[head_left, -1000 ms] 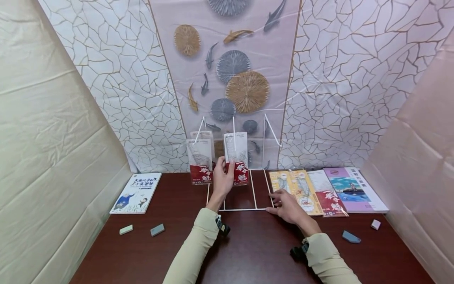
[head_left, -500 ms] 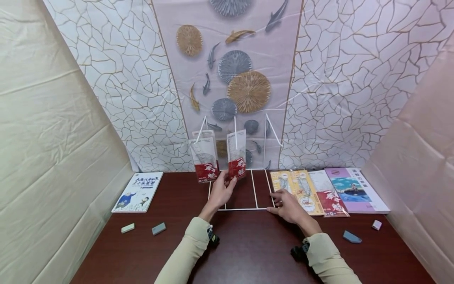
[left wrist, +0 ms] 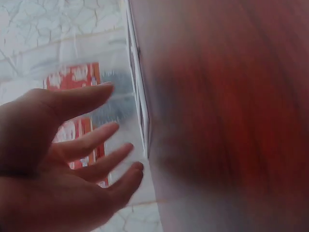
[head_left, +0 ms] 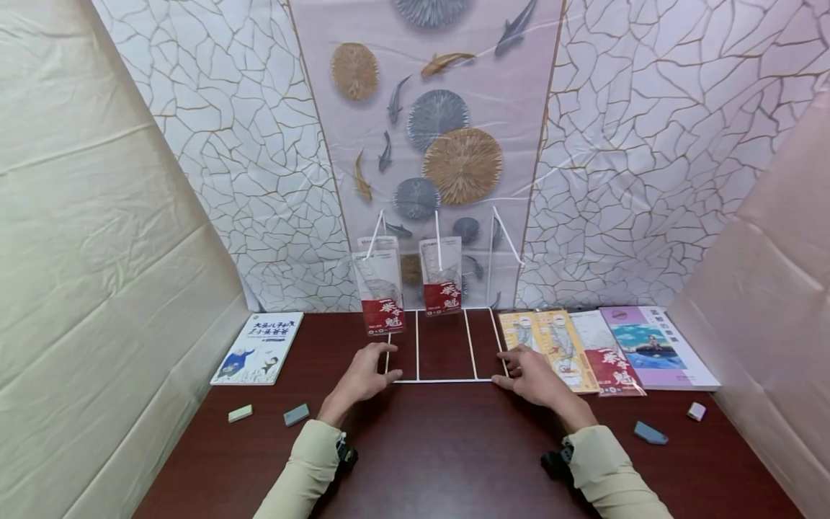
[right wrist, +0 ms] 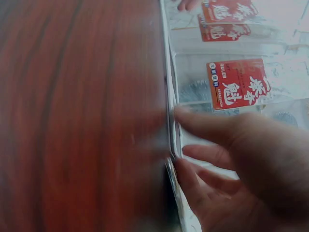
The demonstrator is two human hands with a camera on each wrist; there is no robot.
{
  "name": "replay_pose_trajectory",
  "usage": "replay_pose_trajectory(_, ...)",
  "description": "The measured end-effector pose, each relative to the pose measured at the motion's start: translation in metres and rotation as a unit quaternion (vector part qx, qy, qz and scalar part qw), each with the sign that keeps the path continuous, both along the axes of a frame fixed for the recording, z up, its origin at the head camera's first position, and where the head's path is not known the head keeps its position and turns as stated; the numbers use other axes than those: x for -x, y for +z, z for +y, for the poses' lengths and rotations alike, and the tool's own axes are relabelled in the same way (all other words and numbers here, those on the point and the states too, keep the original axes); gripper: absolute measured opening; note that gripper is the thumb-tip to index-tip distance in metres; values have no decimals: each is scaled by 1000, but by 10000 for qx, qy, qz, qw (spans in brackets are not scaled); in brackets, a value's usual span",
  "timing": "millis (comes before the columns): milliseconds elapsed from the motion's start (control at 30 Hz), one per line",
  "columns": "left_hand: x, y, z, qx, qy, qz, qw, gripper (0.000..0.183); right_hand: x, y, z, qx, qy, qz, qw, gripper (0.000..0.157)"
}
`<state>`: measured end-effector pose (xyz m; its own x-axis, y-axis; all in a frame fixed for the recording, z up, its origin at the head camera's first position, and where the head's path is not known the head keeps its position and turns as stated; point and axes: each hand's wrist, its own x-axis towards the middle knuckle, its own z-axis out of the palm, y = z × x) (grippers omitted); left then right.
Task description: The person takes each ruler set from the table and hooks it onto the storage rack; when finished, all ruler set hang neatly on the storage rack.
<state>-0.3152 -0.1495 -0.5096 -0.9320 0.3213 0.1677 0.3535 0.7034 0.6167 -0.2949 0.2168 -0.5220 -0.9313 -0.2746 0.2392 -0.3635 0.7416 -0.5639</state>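
Observation:
A white wire display rack (head_left: 444, 381) stands at the back of the table. Two ruler sets (head_left: 381, 295) in clear packs with red labels hang one behind the other from its left hook. Another ruler set (head_left: 447, 294) hangs on the middle hook; the right hook is bare. My left hand (head_left: 359, 375) is at the rack's front left corner, thumb and fingers spread apart with nothing between them, as the left wrist view also shows. At the front right corner, my right hand (head_left: 534, 375) holds the rack's base, thumb on the front wire and fingers along the side.
Right of the rack lie two yellow packs (head_left: 565, 353), a ruler set (head_left: 606, 355) and a purple-edged book (head_left: 651, 346). A white book (head_left: 258, 349) lies at left. Small blocks sit nearer: pale green (head_left: 240, 413), grey-blue (head_left: 296, 414), blue (head_left: 650, 432) and white (head_left: 697, 411).
My left hand has let go of the ruler set on the middle hook and moved down and left to the rack's front corner. The right hand stays at its corner.

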Motion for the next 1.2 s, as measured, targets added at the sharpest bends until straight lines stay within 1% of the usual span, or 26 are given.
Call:
replay_pose_trajectory(33, -1, 0, -4, 105, 62, -38, 9999, 51, 2, 2, 2, 69, -65, 12, 10000, 50)
replay_pose_trajectory(100, 0, -2, -10, 174, 110, -171, 9996, 57, 8, 6, 6, 241, -354, 182, 9989, 43)
replay_pose_trajectory(167, 2, -3, -14, 130, 128, -294, 9994, 62, 15, 11, 11, 343, -778, 404, 9956, 37)
replay_pose_trajectory(200, 3, -4, -16, 88, 138, -354, 9992, 64, 18, 13, 13, 311, -1028, 521, 9929, 35)
replay_pose_trajectory(267, 6, -6, -17, 43, 126, -448, 9989, 67, 23, 15, 19, 141, -1542, 552, 9864, 37)
replay_pose_trajectory(300, 7, -6, -18, 31, 113, -474, 9988, 68, 25, 16, 21, 45, -1731, 469, 9838, 41)
replay_pose_trajectory(367, 10, -7, -18, -46, 59, -549, 9985, 71, 27, 17, 25, -218, -1976, 145, 9799, 53)
replay_pose_trajectory(467, 15, -7, -20, -157, -185, -652, 9976, 74, 29, 16, 27, -470, -2130, -371, 9752, 65)
replay_pose_trajectory(500, 17, -6, -21, -205, -269, -709, 9969, 75, 30, 15, 28, -530, -2157, -487, 9738, 66)
replay_pose_trajectory(600, 19, -5, -24, -305, -477, -849, 9948, 76, 32, 11, 28, -668, -2229, -669, 9702, 63)
replay_pose_trajectory(667, 20, -5, -26, -313, -522, -924, 9939, 76, 34, 9, 29, -651, -2267, -673, 9695, 62)
replay_pose_trajectory(767, 22, -5, -27, -310, -493, -960, 9937, 75, 37, 7, 31, -428, -2281, -786, 9695, 60)
replay_pose_trajectory(833, 22, -6, -28, -282, -497, -941, 9939, 74, 38, 7, 32, -174, -2281, -967, 9687, 62)
replay_pose_trajectory(967, 23, -7, -26, -344, -537, -947, 9935, 73, 38, 8, 34, 143, -2184, -1119, 9693, 79)
replay_pose_trajectory(1033, 22, -7, -25, -433, -538, -996, 9926, 72, 37, 9, 35, 248, -2149, -976, 9714, 81)
replay_pose_trajectory(1067, 22, -7, -24, -464, -519, -1039, 9921, 72, 36, 9, 36, 303, -2141, -866, 9725, 79)
replay_pose_trajectory(1133, 21, -8, -23, -477, -484, -1106, 9915, 71, 34, 7, 36, 511, -2171, -596, 9730, 67)
replay_pose_trajectory(1200, 19, -9, -23, -476, -469, -1153, 9911, 70, 31, 6, 36, 799, -2208, -178, 9719, 53)
